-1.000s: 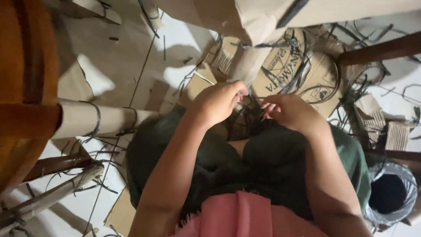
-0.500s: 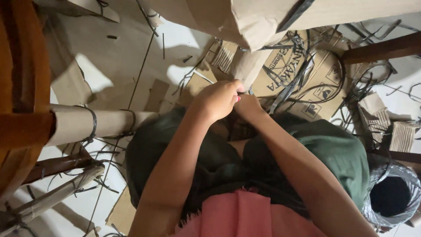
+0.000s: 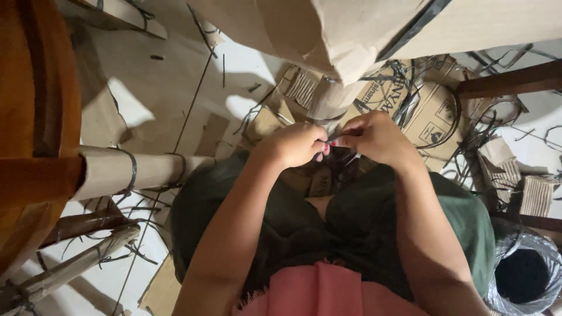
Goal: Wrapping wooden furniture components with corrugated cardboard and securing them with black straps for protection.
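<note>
Head view looks down on both hands meeting above the lap. Left hand [image 3: 295, 144] and right hand [image 3: 374, 137] are curled, fingertips pressed together, pinching a thin dark strap [image 3: 335, 139] between them; it is too small to make out clearly. Just beyond the hands lies a paper-wrapped roll [image 3: 331, 99], with printed cardboard boxes [image 3: 424, 111] and loose black straps on the floor. A banded paper-wrapped leg [image 3: 137, 171] runs left, near a brown wooden chair [image 3: 35, 117].
</note>
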